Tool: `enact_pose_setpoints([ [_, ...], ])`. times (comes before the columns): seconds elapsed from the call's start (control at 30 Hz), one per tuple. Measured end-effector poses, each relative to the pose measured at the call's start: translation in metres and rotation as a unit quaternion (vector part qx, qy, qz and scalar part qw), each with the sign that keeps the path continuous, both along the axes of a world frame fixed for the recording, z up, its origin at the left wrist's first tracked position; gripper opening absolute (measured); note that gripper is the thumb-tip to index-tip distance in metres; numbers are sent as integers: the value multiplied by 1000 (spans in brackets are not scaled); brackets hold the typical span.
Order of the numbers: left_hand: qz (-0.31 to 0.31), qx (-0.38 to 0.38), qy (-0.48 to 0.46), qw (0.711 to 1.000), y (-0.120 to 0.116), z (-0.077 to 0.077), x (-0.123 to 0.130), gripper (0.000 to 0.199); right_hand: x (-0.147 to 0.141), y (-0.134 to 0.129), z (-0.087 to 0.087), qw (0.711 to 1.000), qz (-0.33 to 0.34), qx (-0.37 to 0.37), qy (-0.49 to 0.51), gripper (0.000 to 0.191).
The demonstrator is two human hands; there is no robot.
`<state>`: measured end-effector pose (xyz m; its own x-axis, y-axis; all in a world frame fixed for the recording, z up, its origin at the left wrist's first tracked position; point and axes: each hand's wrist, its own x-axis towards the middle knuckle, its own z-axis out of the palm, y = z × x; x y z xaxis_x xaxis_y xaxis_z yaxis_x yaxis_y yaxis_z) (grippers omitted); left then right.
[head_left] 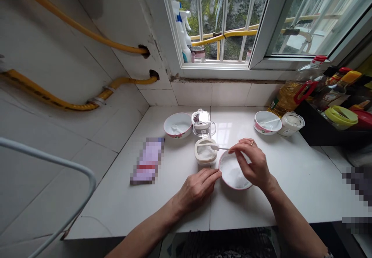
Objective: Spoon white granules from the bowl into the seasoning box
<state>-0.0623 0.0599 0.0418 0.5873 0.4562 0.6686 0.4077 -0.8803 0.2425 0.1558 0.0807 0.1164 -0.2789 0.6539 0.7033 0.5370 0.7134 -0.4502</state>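
Note:
A bowl [236,176] of white powder stands on the white counter in front of me. My left hand [200,184] rests at its left rim, fingers together against the edge. Above the bowl my right hand [251,161] pinches the handle of a small white spoon [215,147]. The spoon's head is over the open square jar [205,157], which holds white powder. Behind that jar stands a clear-lidded jar [201,123] with dark contents.
At the back left is a bowl [178,125] with a spoon; a purple packet [148,161] lies nearby. Back right are another bowl [267,123], a lidded jar [291,124], an oil bottle [290,87] and a black rack [314,126] of bottles.

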Motion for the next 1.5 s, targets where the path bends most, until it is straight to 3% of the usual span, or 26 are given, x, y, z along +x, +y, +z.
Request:
enact_pose_setpoints([
  [0.13,-1,-3,-2,1000,0,1,0,31,11,-1,5,995,-68,-60,30,19],
  [0.43,-1,-5,-1,1000,-1,2,0,30,0,-1,-10,977,-83,-197,-26,19],
  [0.63,-3,-10,-2,1000,-1,0,0,33,6,0,-6,986,-93,-131,-45,19],
  [0.8,0,-7,1,1000,0,-1,0,33,14,2,0,983,22,-103,-152,22],
  [0.93,-3,-5,-3,1000,0,-2,-1,32,18,4,0,985,-7,-65,-159,21],
  [1.1,-1,-11,5,1000,-1,-1,-1,31,16,3,-1,981,58,-76,-169,22],
  [1.3,-5,-11,-1,1000,0,0,-1,32,17,3,-2,991,8,-79,-109,22],
  [1.5,-2,-9,6,1000,-1,-1,-1,33,10,2,-7,985,25,-127,-110,23],
])
